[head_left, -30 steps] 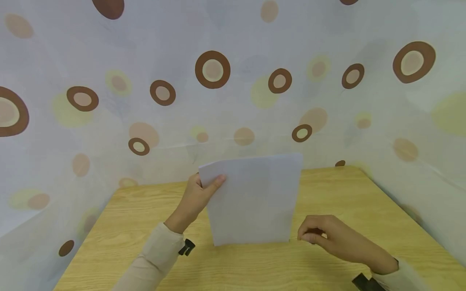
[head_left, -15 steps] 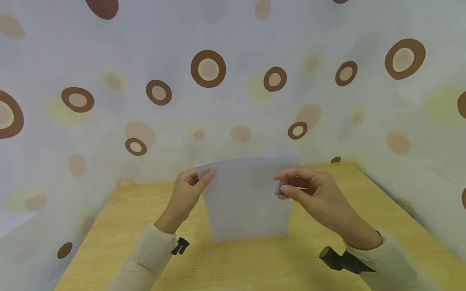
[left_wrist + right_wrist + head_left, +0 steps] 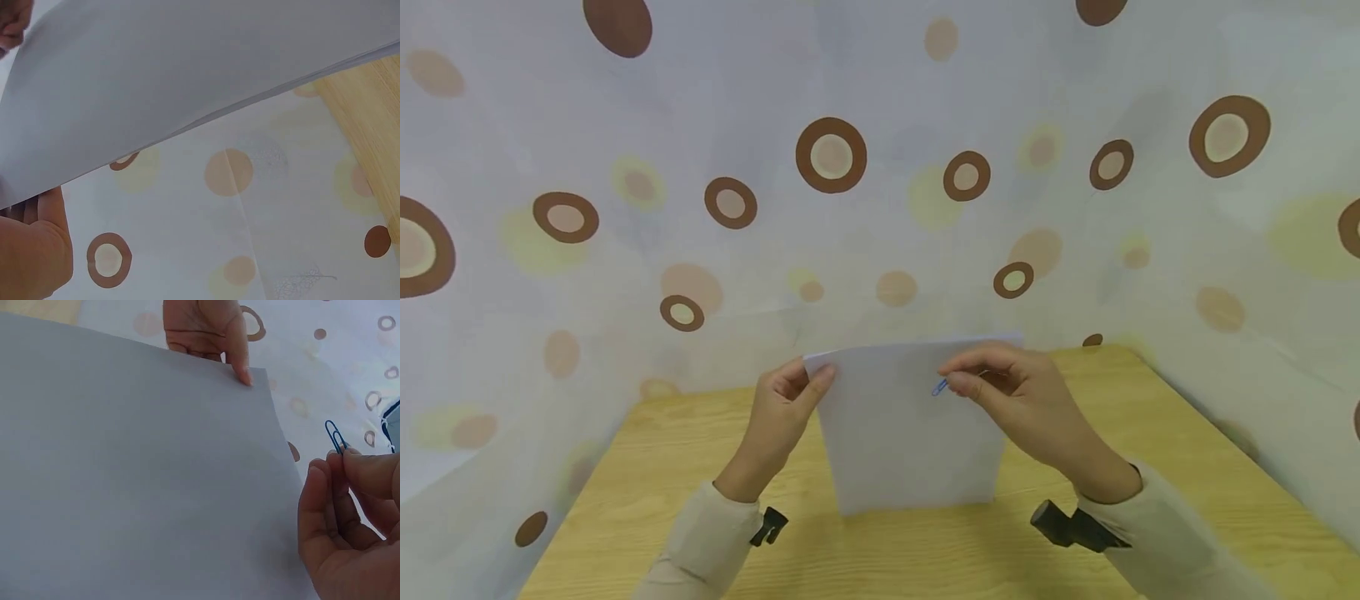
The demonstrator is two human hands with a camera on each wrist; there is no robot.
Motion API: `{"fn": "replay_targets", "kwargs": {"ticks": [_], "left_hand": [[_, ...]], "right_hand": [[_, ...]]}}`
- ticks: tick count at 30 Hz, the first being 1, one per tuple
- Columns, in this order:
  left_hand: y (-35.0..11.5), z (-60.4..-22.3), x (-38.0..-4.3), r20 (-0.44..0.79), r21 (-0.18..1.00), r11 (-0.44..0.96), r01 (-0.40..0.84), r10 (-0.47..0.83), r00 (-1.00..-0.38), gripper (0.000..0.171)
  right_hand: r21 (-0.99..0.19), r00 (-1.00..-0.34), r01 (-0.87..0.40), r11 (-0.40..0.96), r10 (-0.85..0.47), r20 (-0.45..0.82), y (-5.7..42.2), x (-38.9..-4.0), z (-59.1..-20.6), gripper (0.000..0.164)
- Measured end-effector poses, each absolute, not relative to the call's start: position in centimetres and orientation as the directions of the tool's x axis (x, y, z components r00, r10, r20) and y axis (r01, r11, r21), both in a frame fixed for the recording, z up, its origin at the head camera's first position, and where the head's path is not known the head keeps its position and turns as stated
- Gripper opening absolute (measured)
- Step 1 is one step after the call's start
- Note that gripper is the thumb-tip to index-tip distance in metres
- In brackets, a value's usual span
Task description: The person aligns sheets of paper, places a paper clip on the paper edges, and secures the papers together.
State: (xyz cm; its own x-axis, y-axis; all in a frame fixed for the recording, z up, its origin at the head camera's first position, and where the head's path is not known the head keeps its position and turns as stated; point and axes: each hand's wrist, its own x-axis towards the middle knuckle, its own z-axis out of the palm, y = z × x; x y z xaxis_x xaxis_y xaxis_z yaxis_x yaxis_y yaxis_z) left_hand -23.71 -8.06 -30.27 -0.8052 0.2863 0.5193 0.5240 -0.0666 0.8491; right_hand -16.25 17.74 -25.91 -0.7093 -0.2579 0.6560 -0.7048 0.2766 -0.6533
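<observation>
My left hand [image 3: 782,417] grips a small stack of white paper [image 3: 902,442] by its upper left corner, thumb on the near face and fingers behind. The stack stands upright over the table, and several sheet edges show in the left wrist view along its side [image 3: 250,100]. Between thumb and fingertips, my right hand [image 3: 1030,400] pinches a blue paper clip [image 3: 335,435]. That hand is in front of the paper's upper right part in the head view. In the right wrist view the clip's looped end points up, a little away from the paper's edge.
A light wooden table [image 3: 685,467] lies under the paper. Behind it and at both sides hangs a pale cloth [image 3: 880,225] with brown rings and beige dots. A black strap piece [image 3: 1078,529] sits on the right sleeve, another [image 3: 769,527] on the left.
My right hand has risen from low beside the paper to its upper right, bringing the paper clip into sight. Lately it shifted slightly left. The left hand keeps its grip on the paper.
</observation>
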Motion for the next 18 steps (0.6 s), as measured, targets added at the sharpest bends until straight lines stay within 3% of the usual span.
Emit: {"fn": "replay_targets", "kwargs": {"ticks": [5, 15, 18], "left_hand": [[-8.1, -30.3, -23.7, 0.558, 0.824, -0.072, 0.562, 0.273, -0.783, 0.02], [-7.7, -30.0, -23.7, 0.584, 0.808, -0.107, 0.579, 0.275, -0.764, 0.021], [-7.6, -29.9, -23.7, 0.593, 0.801, -0.104, 0.59, 0.277, -0.756, 0.02]], "right_hand": [[-0.495, -0.608, -0.779, 0.384, -0.269, 0.747, 16.6, -17.4, -25.8, 0.014], [-0.094, -0.28, -0.853, 0.514, -0.298, 0.913, 13.3, -19.0, -23.8, 0.011], [-0.04, -0.246, -0.838, 0.544, -0.311, 0.918, 11.9, -19.7, -23.4, 0.007]]}}
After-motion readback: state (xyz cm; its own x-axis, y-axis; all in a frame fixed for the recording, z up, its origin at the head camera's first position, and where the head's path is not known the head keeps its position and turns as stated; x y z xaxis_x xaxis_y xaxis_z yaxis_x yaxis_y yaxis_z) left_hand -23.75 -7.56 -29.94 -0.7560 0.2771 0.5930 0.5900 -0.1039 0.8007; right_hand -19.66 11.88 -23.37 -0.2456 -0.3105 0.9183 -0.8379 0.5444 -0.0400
